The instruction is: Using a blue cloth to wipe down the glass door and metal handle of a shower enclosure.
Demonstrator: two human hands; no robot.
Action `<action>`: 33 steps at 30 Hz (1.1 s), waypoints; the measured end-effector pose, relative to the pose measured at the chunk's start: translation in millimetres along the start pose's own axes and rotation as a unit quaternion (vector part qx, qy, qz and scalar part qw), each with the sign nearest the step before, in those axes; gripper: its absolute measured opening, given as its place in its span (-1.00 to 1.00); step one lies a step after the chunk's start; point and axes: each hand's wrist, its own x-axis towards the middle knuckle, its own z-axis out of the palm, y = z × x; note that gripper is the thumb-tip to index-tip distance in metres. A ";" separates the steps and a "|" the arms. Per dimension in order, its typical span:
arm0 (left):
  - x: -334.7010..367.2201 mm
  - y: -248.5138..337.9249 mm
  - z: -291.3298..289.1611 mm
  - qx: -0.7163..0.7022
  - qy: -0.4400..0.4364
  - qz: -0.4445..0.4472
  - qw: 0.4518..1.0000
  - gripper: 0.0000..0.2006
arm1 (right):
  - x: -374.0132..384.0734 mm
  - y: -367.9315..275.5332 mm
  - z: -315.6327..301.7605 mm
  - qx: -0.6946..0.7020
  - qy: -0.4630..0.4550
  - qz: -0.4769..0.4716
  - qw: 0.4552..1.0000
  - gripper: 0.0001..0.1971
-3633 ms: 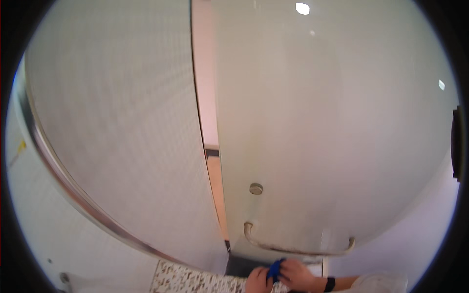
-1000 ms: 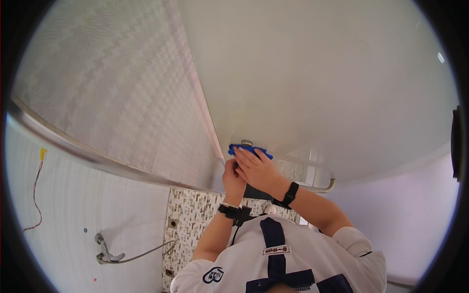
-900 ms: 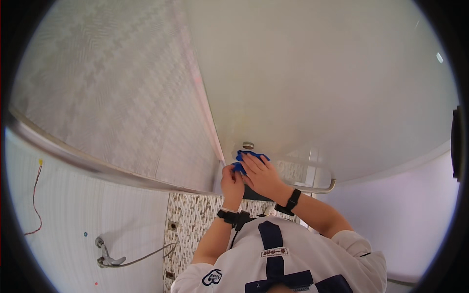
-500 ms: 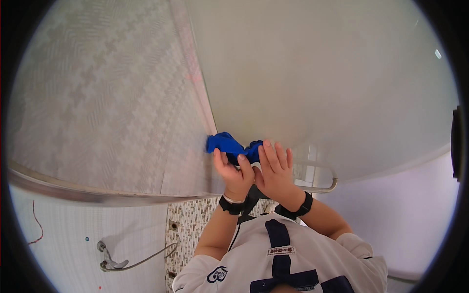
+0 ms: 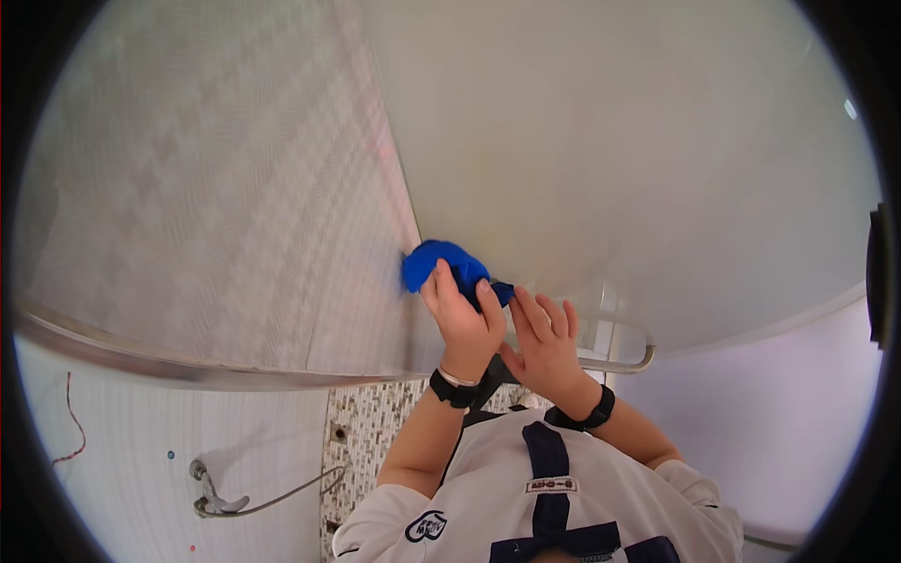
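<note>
A bunched blue cloth is pressed into the corner where a patterned wall meets a smooth, cloudy greyish panel. My left hand grips the cloth from below, its fingers bent over the near side. Just to the right is my right hand, its fingers stretched out and apart toward the smooth panel. A narrow end of the cloth reaches that hand's index fingertip; whether they touch is hard to tell. Each wrist wears a black band.
A curved metal bar juts out right of my right hand, beside a white fitting. A metal-edged rim runs below the patterned wall. At lower left, a shower handset with a hose hangs near small mosaic tiles.
My left hand has shifted right and now wraps more of the cloth, which is bunched tighter. My right hand has moved slightly right and down, off the cloth's right part.
</note>
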 end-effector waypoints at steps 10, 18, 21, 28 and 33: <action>-32.7 -9.6 -9.5 0.091 -0.085 0.000 0.992 -0.48 | -6.8 7.9 -0.5 0.115 0.018 -0.017 0.993 -0.49; 33.0 20.3 -8.0 -0.085 -0.004 0.121 0.989 -0.80 | 0.0 7.0 -15.2 0.264 0.053 0.053 0.962 -0.63; 43.3 22.0 -12.3 0.042 -0.039 0.151 0.987 -0.76 | 4.5 8.5 -27.9 0.272 0.059 0.087 0.957 -0.64; 48.8 31.8 -3.5 0.084 0.043 0.058 0.994 -0.43 | 0.2 11.4 -41.5 0.265 0.072 0.070 0.959 -0.64; 48.3 41.6 -5.2 0.067 -0.062 0.066 0.994 -0.50 | 2.2 10.8 -42.4 0.317 0.041 0.060 0.946 -0.57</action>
